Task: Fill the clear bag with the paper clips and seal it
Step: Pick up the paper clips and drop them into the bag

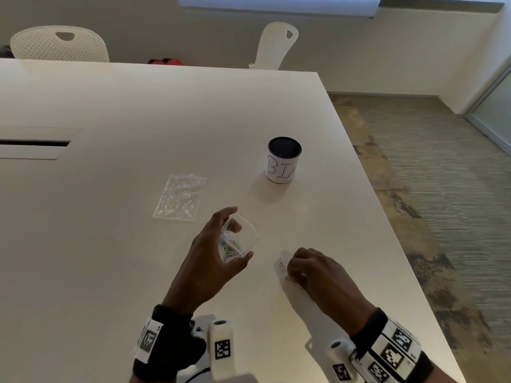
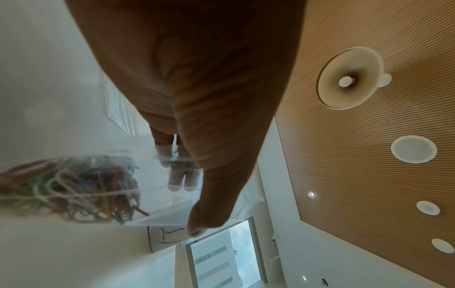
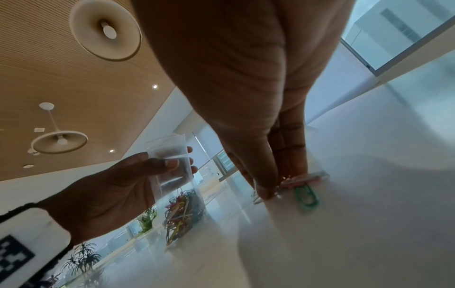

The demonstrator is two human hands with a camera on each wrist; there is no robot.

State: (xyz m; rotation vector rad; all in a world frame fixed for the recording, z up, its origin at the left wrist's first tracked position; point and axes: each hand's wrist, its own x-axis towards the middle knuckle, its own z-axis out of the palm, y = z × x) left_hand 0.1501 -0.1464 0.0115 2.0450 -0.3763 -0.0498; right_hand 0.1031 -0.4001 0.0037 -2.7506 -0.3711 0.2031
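Cup: black-rimmed cylindrical cup (image 1: 284, 160) with a white handwritten label, upright on the table (image 1: 124, 111)
Flat bag: spare clear bag (image 1: 180, 196) lying left of the cup
Chairs: two white perforated chairs (image 1: 59, 43) behind the far edge

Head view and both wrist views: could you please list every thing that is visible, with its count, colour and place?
clear bag: one, transparent, held above the table, mouth open
paper clips in the bag: many, mixed colours, heaped at its bottom
loose paper clips: a few, green and red among them, on the table under the right fingertips
flat plastic bag: one, clear, lying on the table beyond the left hand
cup: one, white with a dark rim and handwriting, on the table to the right
table: one, white
chairs: two, white, behind the table
wrist devices: two, white with black markers
hands: left hand holds the clear bag; right hand picks at the loose paper clips
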